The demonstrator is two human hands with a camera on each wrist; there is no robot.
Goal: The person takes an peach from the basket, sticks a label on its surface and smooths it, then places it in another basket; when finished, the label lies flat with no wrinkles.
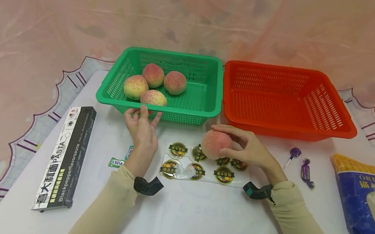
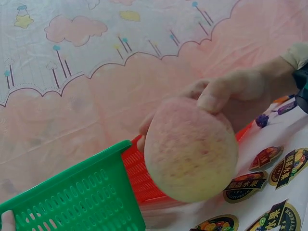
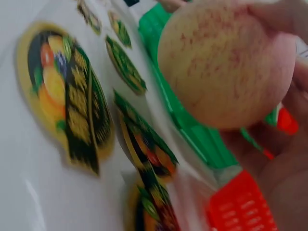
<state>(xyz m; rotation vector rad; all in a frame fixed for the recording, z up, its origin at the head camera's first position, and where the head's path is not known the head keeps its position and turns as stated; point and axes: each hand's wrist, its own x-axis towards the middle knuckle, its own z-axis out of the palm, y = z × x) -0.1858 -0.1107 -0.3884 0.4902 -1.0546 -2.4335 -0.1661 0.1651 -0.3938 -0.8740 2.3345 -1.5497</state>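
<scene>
My right hand (image 1: 250,147) holds a peach (image 1: 214,145) between thumb and fingers, over the sheet of round fruit stickers (image 1: 175,170). In the left wrist view the peach (image 2: 190,154) shows a pink top and a yellowish lower side. At the front of the green basket (image 1: 194,112), my left hand (image 1: 142,133) grips the rim, its thumb up against the edge and the other fingers below. Several peaches (image 1: 175,82) lie together in the left part of that basket. The right wrist view shows the held peach (image 3: 224,65) close up, with the stickers (image 3: 65,96) alongside.
Right beside the green basket stands a red basket (image 1: 288,130). A pasta box (image 1: 65,158) lies at the left, near two small green wrappers (image 1: 116,162). To the right are a lollipop (image 1: 294,153), a purple wrapped candy (image 1: 306,173) and a blue-and-yellow pasta bag (image 1: 355,201).
</scene>
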